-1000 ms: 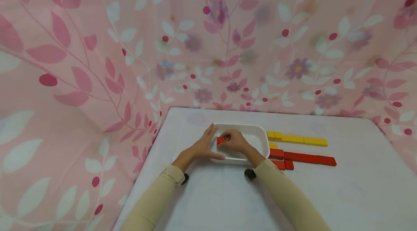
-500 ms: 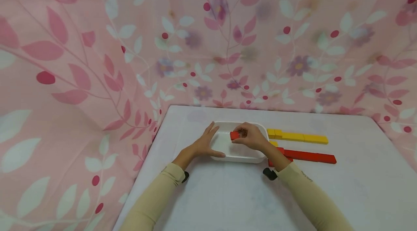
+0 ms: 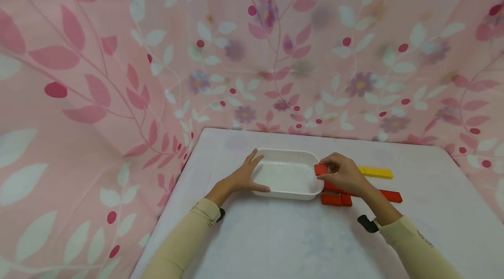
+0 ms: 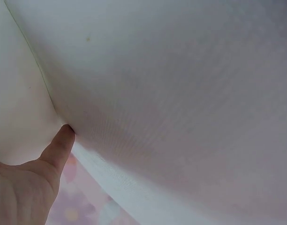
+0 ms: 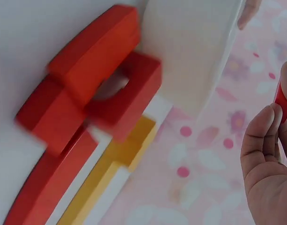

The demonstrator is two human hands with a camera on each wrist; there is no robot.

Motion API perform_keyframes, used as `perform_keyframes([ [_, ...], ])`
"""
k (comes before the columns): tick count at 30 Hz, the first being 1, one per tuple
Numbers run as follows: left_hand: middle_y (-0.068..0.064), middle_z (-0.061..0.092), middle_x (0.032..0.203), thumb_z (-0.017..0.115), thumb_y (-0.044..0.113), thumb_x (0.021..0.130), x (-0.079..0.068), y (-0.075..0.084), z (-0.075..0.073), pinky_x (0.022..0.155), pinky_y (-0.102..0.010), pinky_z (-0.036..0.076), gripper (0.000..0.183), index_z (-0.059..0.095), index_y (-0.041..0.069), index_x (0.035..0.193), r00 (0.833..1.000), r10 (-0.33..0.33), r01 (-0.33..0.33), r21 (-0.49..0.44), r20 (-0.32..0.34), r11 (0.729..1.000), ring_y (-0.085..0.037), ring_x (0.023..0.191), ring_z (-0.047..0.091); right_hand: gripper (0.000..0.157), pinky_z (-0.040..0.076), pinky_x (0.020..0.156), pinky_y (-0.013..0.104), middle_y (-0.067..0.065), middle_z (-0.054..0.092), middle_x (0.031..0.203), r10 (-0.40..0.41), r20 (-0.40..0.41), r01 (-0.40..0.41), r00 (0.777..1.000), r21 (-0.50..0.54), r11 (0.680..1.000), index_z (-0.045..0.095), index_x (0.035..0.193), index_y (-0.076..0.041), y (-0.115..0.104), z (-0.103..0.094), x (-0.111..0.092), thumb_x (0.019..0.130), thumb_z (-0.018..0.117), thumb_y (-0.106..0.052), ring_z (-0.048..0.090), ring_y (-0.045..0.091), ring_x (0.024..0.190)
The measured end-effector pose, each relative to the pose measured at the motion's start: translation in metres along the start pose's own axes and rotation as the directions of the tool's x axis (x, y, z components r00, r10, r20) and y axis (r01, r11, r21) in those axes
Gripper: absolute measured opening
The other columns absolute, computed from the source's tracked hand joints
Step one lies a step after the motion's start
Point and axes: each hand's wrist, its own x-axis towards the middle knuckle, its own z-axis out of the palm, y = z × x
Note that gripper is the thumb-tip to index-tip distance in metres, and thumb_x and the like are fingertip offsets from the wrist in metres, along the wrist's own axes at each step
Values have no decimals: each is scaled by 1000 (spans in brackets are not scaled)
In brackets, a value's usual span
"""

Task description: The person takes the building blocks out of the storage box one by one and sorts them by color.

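A white oblong tray point(image 3: 285, 178) stands on the table in the head view, nothing seen lying in it. My left hand point(image 3: 242, 178) rests against its left end, fingers and thumb spread straight along the sides. In the left wrist view, one finger of that hand point(image 4: 31, 183) touches the tray's wall point(image 4: 21, 93). My right hand point(image 3: 343, 176) pinches a small red block point(image 3: 320, 169) at the tray's right rim, held above the table. The right wrist view shows only an edge of this red block point(image 5: 282, 103) between the fingertips.
Right of the tray lie several red blocks point(image 3: 331, 200), among them a block with an arched cutout point(image 5: 146, 89). Behind them a row of yellow blocks point(image 3: 378, 172) is partly hidden by my right hand. A flowered pink cloth point(image 3: 275, 51) hangs behind the table.
My right hand has carried the red block rightward, from over the tray's left part to its right rim. My left hand has stayed at the tray's left end.
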Motion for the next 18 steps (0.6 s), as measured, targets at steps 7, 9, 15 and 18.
perform_keyframes([
  [7, -5, -9, 168, 82, 64, 67, -3, -2, -1, 117, -56, 30, 123, 15, 20, 160, 1000, -2, 2, -4, 13, 1000, -29, 154, 9, 36, 51, 66, 18, 4, 61, 91, 37, -47, -40, 998, -56, 998, 68, 107, -8, 29, -16, -27, 78, 85, -23, 54, 13, 78],
  [9, -6, -8, 168, 82, 65, 67, -3, -2, -1, 117, -56, 31, 122, 15, 21, 160, 1000, 1, -1, -2, 11, 1000, -29, 154, 9, 37, 52, 65, 19, 5, 62, 92, 46, -49, -49, 998, -60, 997, 68, 107, -7, 35, -18, -32, 78, 85, -23, 55, 13, 77],
  [15, -5, -8, 168, 82, 63, 68, -3, 0, -1, 117, -56, 31, 121, 17, 19, 159, 1000, 10, -10, -15, -4, 1000, -29, 154, 9, 43, 52, 63, 20, 7, 63, 94, 119, -26, -121, 993, -64, 991, 68, 110, -5, 43, -23, -47, 79, 84, -31, 55, 17, 79],
  [18, -6, -8, 168, 82, 63, 68, -2, 2, 0, 117, -56, 30, 121, 17, 17, 159, 1000, 15, -15, -16, 0, 1000, -30, 154, 8, 43, 52, 63, 20, 7, 64, 94, 138, -25, -139, 990, -77, 987, 68, 110, -6, 46, -25, -55, 79, 84, -30, 55, 16, 79],
])
